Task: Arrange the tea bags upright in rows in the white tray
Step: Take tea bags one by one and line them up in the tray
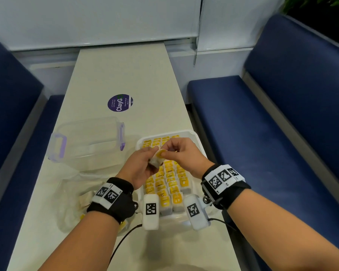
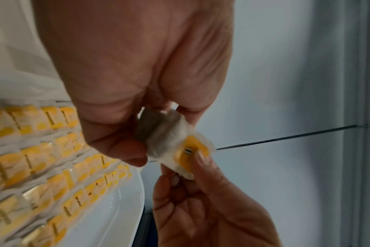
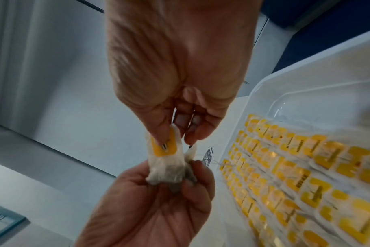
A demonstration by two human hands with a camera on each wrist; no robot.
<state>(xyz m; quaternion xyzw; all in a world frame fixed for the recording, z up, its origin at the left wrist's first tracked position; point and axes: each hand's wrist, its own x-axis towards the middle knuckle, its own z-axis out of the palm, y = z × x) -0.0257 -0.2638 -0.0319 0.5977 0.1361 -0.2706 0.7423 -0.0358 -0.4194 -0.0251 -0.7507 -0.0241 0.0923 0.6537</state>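
You have one tea bag (image 1: 156, 158) lifted above the white tray (image 1: 192, 133), its pale paper pouch crumpled and dark with leaf at the lower end, its yellow tag (image 2: 189, 151) at the upper end. In your tray, on the table's near right, the other tea bags (image 1: 169, 184) stand upright in close rows, yellow tags uppermost.

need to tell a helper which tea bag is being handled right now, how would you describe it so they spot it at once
Start at the white tray of yellow-tagged tea bags on the long table. Just above its middle, both hands meet: the left hand holds the pouch, the right hand pinches the tag end. That tea bag is the only one raised off the rows.
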